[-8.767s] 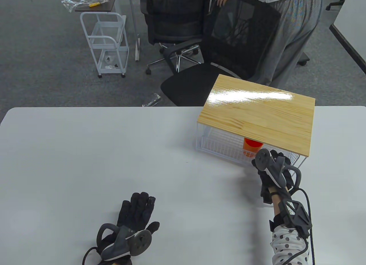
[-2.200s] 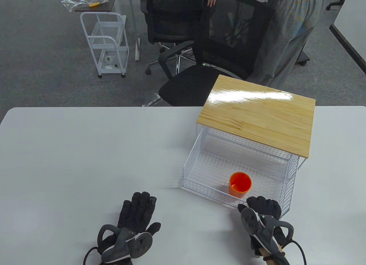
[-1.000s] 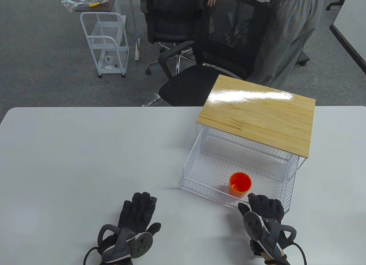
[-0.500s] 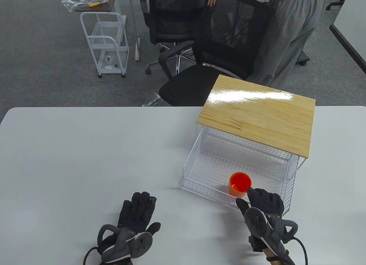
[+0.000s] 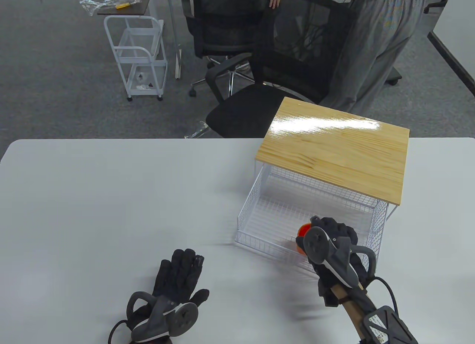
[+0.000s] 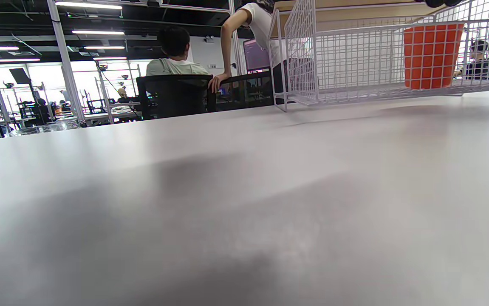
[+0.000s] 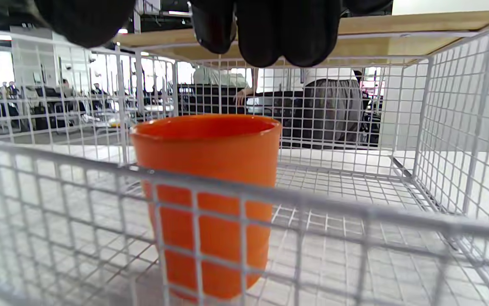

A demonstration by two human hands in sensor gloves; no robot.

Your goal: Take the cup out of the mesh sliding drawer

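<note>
**Reach over the cup, drawer pulled out**

Here your right hand hangs over the orange cup, which stands upright on the floor of the white mesh drawer, near the front wall and toward its right side. The drawer is slid out from under the wooden top. In the right wrist view your fingertips hang above the rim, apart from it; the hand looks loosely spread and holds nothing, and no contact with the cup shows. Your left hand lies flat and spread on the tabletop, well apart from the drawer.

The step in hand appears to be the reach for the grasp; the lift is not yet done. The next move likely calls for you to lower the fingers round the cup wall, close on it, then raise it straight up so that it clears the front mesh wall.
</note>
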